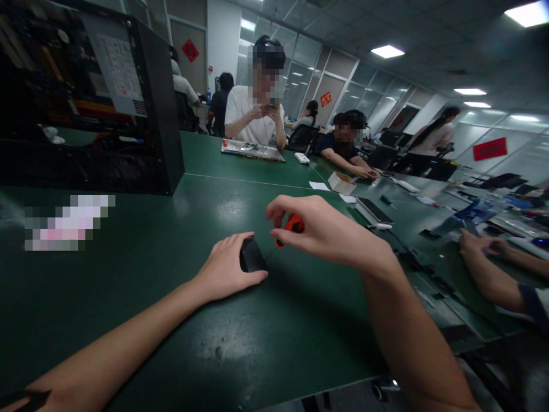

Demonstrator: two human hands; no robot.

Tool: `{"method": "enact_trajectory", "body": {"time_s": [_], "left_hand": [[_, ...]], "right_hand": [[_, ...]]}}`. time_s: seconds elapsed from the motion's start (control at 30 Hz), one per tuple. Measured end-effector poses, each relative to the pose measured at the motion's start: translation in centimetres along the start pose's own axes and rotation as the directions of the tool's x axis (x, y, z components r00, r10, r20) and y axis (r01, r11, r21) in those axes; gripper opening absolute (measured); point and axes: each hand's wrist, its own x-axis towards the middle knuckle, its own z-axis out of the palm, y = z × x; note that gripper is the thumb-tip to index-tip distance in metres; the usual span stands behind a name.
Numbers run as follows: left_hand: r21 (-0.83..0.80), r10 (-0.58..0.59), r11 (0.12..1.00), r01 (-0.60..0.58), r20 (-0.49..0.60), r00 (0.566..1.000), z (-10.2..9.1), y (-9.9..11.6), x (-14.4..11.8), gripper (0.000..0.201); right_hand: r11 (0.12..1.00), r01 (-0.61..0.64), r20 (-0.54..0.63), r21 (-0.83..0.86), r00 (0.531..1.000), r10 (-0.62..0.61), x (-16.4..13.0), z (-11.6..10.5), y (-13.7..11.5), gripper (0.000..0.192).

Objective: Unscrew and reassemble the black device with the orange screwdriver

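1. Head view: a small black device [251,256] lies on the green table [128,286], mid-frame.
2. Left hand [227,269] grips it, fingers together over its top, thumb along the near side.
3. Right hand [321,229] pinches an orange-handled screwdriver [290,227], its tip at the device.
4. An open computer case [107,97] stands far left; another person's hands [480,246] rest at right.

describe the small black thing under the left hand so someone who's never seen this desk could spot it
On the long green table, look at the near middle, in front of the open computer case. There the left hand presses down a small black block, with the thin tip of an orange-handled screwdriver, held in the right hand, pointing at it. It is the only dark palm-sized object there.
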Motion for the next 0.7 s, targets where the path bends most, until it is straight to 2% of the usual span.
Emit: {"method": "enact_trajectory", "body": {"time_s": [0.1, 0.27, 0.53, 0.7], "left_hand": [[-0.012, 0.009, 1.000, -0.009, -0.012, 1.000, 0.1, 0.0, 0.0, 0.086], [-0.020, 0.001, 1.000, -0.001, 0.000, 1.000, -0.1, 0.2, -0.1, 0.086], [-0.019, 0.008, 1.000, -0.008, -0.006, 1.000, 0.0, 0.0, 0.0, 0.089], [-0.033, 0.002, 0.999, -0.002, 0.004, 1.000, 0.0, 0.1, 0.0, 0.089]], "right_hand": [[0.994, 0.108, -0.002, 0.008, 0.994, -0.108, 0.0, 0.1, -0.1, 0.019], [0.997, 0.053, -0.006, -0.053, 0.999, -0.053, 0.1, 0.1, 0.0, 0.008], [0.997, 0.071, -0.232, 0.045, 0.971, -0.059, 1.3, 1.7, 0.9, 0.008], [0.996, 0.067, -0.209, 0.058, 0.976, -0.053, 1.8, 2.6, 1.6, 0.008]]}}
